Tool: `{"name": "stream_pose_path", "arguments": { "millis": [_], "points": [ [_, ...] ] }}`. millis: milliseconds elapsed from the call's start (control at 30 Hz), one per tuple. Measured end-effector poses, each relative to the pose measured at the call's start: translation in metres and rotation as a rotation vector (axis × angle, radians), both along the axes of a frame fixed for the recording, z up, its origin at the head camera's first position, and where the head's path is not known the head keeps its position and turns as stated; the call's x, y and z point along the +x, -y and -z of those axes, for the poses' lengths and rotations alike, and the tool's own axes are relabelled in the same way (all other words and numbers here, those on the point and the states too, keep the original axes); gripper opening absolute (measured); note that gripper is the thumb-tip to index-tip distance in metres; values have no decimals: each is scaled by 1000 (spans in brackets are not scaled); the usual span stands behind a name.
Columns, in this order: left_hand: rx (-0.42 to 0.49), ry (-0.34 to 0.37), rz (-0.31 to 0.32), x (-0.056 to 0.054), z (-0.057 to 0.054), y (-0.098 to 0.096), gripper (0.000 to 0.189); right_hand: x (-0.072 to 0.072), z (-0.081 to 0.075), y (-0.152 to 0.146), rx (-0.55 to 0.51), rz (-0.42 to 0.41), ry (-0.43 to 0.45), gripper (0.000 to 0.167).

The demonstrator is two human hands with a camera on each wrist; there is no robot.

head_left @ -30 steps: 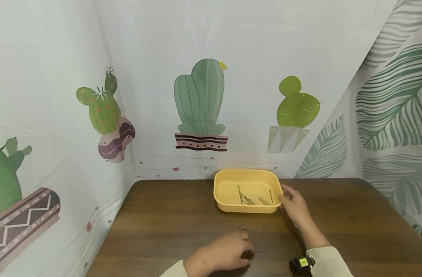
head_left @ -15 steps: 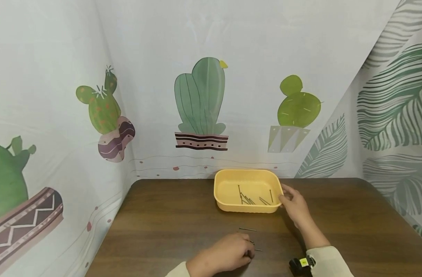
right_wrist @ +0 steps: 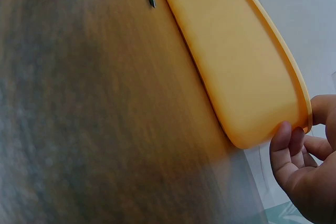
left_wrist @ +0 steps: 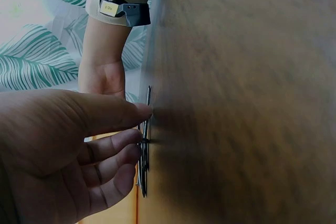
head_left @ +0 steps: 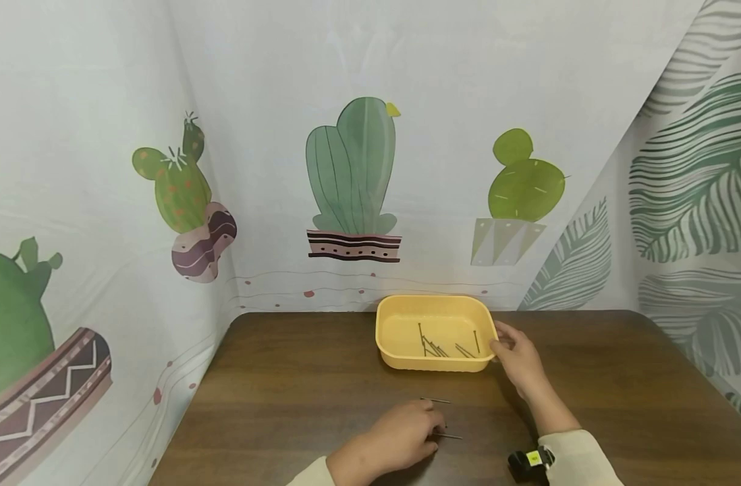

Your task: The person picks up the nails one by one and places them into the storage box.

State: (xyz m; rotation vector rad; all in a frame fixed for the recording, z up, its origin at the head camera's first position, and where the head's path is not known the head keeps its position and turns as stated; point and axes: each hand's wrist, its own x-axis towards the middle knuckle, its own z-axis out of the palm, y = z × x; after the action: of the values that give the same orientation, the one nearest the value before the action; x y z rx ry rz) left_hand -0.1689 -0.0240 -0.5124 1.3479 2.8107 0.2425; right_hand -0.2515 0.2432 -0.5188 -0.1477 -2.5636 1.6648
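My left hand is low over the table, thumb and index fingertip apart beside loose nails. One nail shows between thumb and index finger, and another nail lies just beyond the knuckles. In the left wrist view, several nails overlap at the fingertips; the index finger is hidden behind the thumb. My right hand grips the right end of a yellow plastic tray by its rim, as the right wrist view also shows. Inside the tray lie several dark nails.
The dark wooden table reaches back to a white cloth backdrop printed with cacti and leaves. The tray stands at the table's back edge. A black wrist device sits at the right sleeve.
My left hand has shifted slightly forward, and more of the nail between its thumb and index finger shows. My right hand and the tray have stayed in place.
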Motion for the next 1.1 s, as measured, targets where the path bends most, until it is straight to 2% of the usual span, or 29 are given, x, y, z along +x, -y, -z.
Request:
{"name": "stream_pose_path", "arguments": {
  "millis": [167,500,1100],
  "points": [
    [-1,-2,-25,0,0,0,12,1,-1,0,-5,-2,2,54],
    [19,-3,-15,-1,2,2,2,0,-2,-1,5,-6,5,55],
    [-5,-48,-3,0,3,1,9,0,-2,-1,11,0,6,54]
  ]
}}
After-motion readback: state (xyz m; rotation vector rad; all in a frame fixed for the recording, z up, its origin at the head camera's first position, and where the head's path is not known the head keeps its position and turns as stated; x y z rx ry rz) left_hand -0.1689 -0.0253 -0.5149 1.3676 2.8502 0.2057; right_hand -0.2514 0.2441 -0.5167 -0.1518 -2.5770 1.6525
